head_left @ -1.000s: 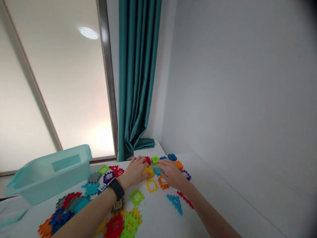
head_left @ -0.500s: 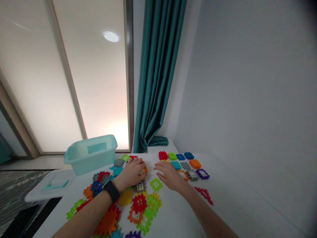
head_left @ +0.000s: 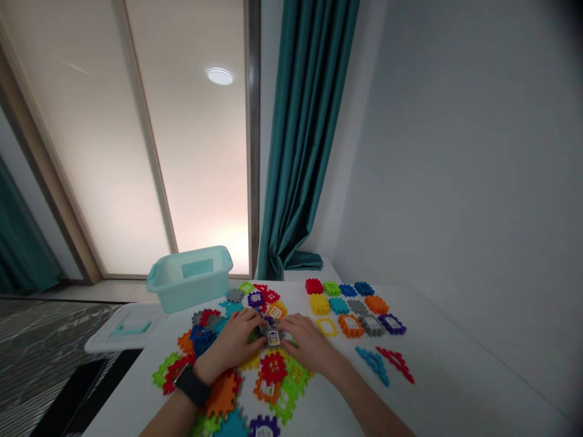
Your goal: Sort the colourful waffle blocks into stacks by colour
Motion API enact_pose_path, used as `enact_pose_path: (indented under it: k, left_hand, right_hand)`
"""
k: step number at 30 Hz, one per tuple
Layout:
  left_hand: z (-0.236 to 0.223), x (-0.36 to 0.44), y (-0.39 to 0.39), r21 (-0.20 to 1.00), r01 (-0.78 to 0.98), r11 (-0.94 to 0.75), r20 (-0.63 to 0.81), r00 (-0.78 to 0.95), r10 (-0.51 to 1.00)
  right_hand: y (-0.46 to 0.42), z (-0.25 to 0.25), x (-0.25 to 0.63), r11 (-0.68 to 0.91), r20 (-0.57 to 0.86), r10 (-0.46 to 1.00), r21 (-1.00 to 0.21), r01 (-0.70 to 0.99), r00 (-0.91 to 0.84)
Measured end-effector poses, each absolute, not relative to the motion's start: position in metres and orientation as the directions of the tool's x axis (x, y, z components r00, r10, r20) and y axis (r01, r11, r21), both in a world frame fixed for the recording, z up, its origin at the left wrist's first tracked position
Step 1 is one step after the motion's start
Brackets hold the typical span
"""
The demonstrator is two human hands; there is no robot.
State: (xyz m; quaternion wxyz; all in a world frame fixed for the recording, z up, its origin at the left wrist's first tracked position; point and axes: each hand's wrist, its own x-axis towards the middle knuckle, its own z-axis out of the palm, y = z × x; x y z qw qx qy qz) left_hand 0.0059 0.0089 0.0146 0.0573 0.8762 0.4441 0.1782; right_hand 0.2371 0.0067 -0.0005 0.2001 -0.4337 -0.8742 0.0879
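My left hand point(head_left: 237, 341), with a black watch point(head_left: 193, 385) on its wrist, reaches into the pile of coloured interlocking plastic blocks. Its fingers are curled at the left side of a grey window block point(head_left: 274, 338). From the other side my right hand point(head_left: 308, 341) meets the same block, fingertips and thumb at its right edge. Fingers partly hide the contact. Just beyond lies an orange window block point(head_left: 276, 311). Nearer me are a red block point(head_left: 274, 368) and joined lime-green blocks point(head_left: 291, 385).
Blocks sorted by colour stand in rows at the right, among them a yellow stack point(head_left: 319, 304). In front of them lie blue point(head_left: 373, 365) and red point(head_left: 396, 364) slanted pieces. A teal bin point(head_left: 191, 297) and its clear lid point(head_left: 125, 331) are at the left.
My right hand has moved left from beside the sorted rows to the grey window block. The yellow frame and blue slanted piece now show. The view has turned slightly left.
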Motion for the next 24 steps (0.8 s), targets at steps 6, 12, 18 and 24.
enact_pose_path:
  k: [6, 12, 18, 24]
  left_hand:
    - [0.01, 0.007, 0.003, 0.212, 0.77, -0.602, 0.24, 0.556, 0.796]
    - [0.007, 0.011, 0.003, 0.234, 0.76, -0.606, 0.225, 0.564, 0.795]
    - [0.004, 0.013, 0.004, 0.223, 0.754, -0.619, 0.228, 0.577, 0.785]
    - [0.008, 0.015, 0.002, 0.227, 0.764, -0.604, 0.22, 0.564, 0.796]
  right_hand:
    - [0.004, -0.018, 0.234, 0.6, 0.341, 0.799, -0.392, 0.698, -0.495]
    - [0.003, -0.029, 0.234, 0.577, 0.359, 0.816, -0.488, 0.654, -0.452]
    - [0.003, -0.032, 0.234, 0.584, 0.385, 0.811, -0.479, 0.656, -0.441]
    - [0.0, -0.03, 0.233, 0.605, 0.415, 0.792, -0.445, 0.66, -0.447]
